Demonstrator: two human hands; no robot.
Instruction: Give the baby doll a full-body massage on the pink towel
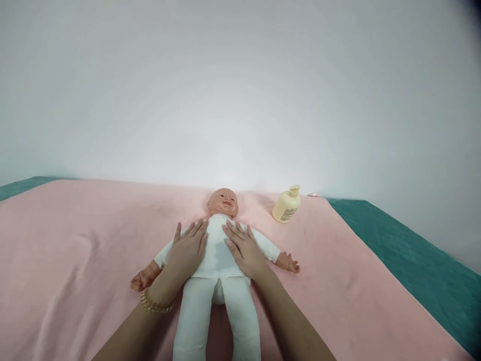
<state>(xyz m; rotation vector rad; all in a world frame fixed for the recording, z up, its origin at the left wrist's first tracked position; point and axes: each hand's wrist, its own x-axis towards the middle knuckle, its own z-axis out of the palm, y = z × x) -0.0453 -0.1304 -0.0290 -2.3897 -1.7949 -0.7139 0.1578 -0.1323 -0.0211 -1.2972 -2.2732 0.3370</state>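
Note:
A baby doll (217, 253) with a white cloth body lies on its back, head away from me and arms spread to the sides. Flat on the left side of its chest rests my left hand (188, 249), fingers stretched out and slightly spread. My right hand (246, 249) lies open on the other side of the chest, its fingers pointing up toward the doll's neck. Both palms are hidden against the doll. The strip of white cloth between the two hands is uncovered. A beaded bracelet (155, 304) circles my left wrist.
A pale yellow pump bottle (286, 205) stands to the right of the doll's head. Under everything is a pink blanket (338, 281), wrinkled at the left. A green surface (409, 250) shows past its edges. Behind rises a plain pale wall (233, 90).

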